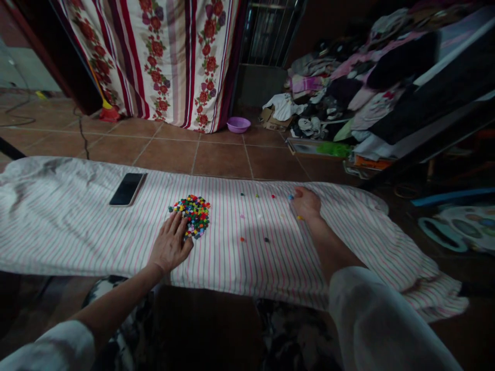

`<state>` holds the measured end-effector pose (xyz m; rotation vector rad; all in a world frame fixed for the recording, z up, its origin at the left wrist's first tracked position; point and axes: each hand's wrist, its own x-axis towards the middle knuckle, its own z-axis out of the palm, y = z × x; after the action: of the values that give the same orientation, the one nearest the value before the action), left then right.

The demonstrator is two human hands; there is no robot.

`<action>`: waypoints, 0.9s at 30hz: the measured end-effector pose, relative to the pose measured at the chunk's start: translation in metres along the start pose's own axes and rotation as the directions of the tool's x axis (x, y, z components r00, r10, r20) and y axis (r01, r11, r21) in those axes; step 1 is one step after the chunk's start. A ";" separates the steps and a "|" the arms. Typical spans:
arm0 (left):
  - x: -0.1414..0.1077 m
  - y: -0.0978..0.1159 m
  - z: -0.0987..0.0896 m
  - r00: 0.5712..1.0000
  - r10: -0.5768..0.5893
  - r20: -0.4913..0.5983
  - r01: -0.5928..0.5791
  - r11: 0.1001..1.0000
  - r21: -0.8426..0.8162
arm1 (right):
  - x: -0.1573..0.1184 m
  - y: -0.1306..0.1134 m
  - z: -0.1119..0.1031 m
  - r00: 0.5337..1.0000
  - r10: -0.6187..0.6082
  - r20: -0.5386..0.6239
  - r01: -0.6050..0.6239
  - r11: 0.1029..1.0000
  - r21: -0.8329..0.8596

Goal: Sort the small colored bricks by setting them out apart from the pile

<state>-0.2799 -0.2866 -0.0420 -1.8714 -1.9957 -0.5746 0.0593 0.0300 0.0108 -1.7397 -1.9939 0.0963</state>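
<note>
A heap of tiny, many-coloured cube-like pieces (198, 211) lies on the striped cloth (224, 268). My left hand (170, 245) rests flat at the heap's left side, fingers stretched out and touching its edge. Farther right, my right hand (307, 203) is closed in a pinch, with a small blue piece (291, 197) at its fingertips. Single pieces lie spaced apart between the hands: a red piece (273, 196), a lime piece (257, 195), a dark green piece (242, 194), an orange piece (242, 239) and a dark piece (266, 239). A yellow piece (300, 217) sits just under my right hand.
A phone (127, 189) lies on the cloth left of the heap. Beyond the cloth's far edge is a tiled floor (220, 157) with a purple basin (238, 124). A floral curtain (178, 62) hangs behind. Piled clothes (328, 93) fill the back right.
</note>
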 end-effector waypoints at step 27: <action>0.002 0.006 -0.005 0.992 -0.123 0.002 0.123 0.990 -0.066 | -0.175 -0.205 0.061 0.675 -0.731 0.098 0.641 0.647 0.413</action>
<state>-0.2740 -0.2868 -0.0362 -1.7924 -2.1263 -0.6837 -0.1408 -0.1582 -0.0228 -0.6700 -2.5169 0.4039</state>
